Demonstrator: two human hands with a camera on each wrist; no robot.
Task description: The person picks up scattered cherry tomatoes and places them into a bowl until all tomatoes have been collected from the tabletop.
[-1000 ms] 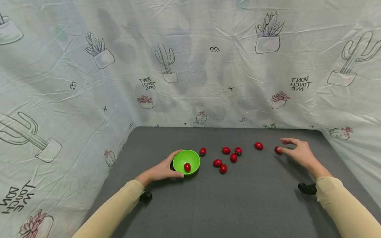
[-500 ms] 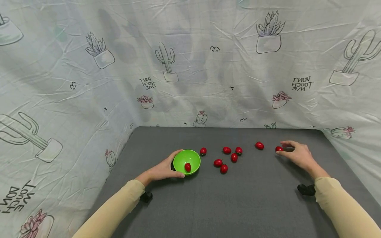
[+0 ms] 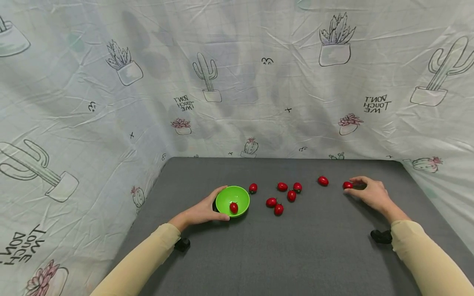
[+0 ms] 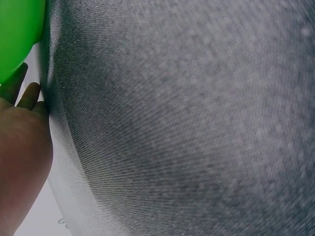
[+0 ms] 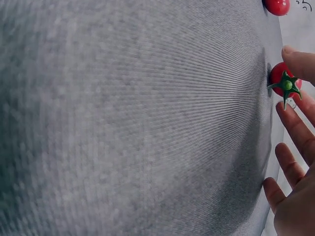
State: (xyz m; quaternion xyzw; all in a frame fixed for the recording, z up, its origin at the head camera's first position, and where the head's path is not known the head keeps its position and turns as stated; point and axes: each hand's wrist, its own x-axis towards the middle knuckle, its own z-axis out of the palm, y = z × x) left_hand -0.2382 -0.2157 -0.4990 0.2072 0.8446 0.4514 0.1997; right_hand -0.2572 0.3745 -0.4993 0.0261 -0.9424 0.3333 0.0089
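Observation:
A bright green bowl [image 3: 228, 195] stands at the left of the grey table with one red cherry tomato [image 3: 233, 207] inside. My left hand [image 3: 201, 210] holds it from the left, thumb along the near side and fingers round the far side. The left wrist view shows fingertips against the outside of the bowl [image 4: 19, 34]. Far to the right, my right hand [image 3: 373, 193] pinches another cherry tomato [image 3: 347, 185] between thumb and fingers, low over the table. In the right wrist view this tomato [image 5: 276, 73] has its green calyx toward the camera.
Several more cherry tomatoes lie loose on the table [image 3: 296, 255]: one [image 3: 253, 188] just right of the bowl, a scattered group [image 3: 291, 195] mid-table, and one [image 3: 323, 181] left of my right hand. A printed cactus sheet [image 3: 237, 82] hangs behind and at the sides.
My right hand's thumb has dropped slightly toward the near side of the tomato, and more of the tomato shows between thumb and fingers. The left hand and bowl have stayed in place.

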